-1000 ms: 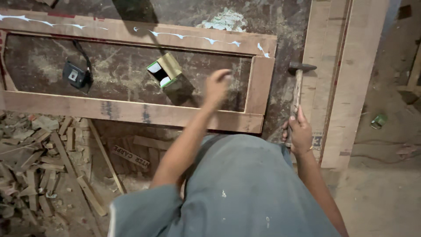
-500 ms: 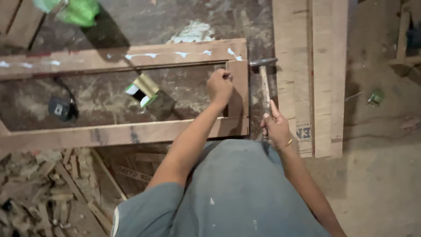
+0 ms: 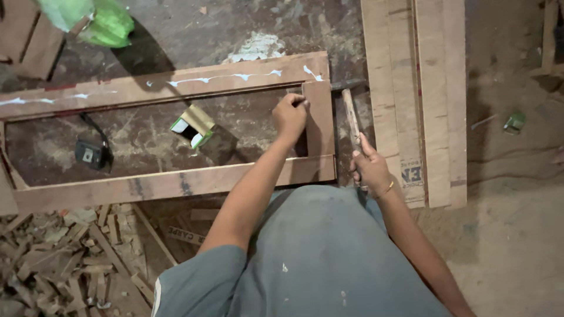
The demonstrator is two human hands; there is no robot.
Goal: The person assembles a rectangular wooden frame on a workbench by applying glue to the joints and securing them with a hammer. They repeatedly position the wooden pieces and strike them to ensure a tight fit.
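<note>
A rectangular wooden frame [image 3: 176, 185] lies flat on a dark, stained work surface, with white glue streaked along its far rail. My left hand [image 3: 291, 114] rests on the frame's short right piece [image 3: 320, 117], fingers pinched together at its inner top corner. Whatever they pinch is too small to see. My right hand [image 3: 370, 169] grips the wooden handle of a hammer [image 3: 351, 111]. The hammer's metal head lies just right of the frame's far right corner.
Inside the frame sit a small open cardboard box [image 3: 191, 126] and a black device with a cable [image 3: 88, 154]. Long planks [image 3: 411, 88] lie to the right, wood scraps [image 3: 59, 258] at lower left, a green bag [image 3: 106, 20] at top left.
My left hand has come down from the air onto the frame's right piece. My right hand has brought the hammer up beside that corner. The view has shifted right.
</note>
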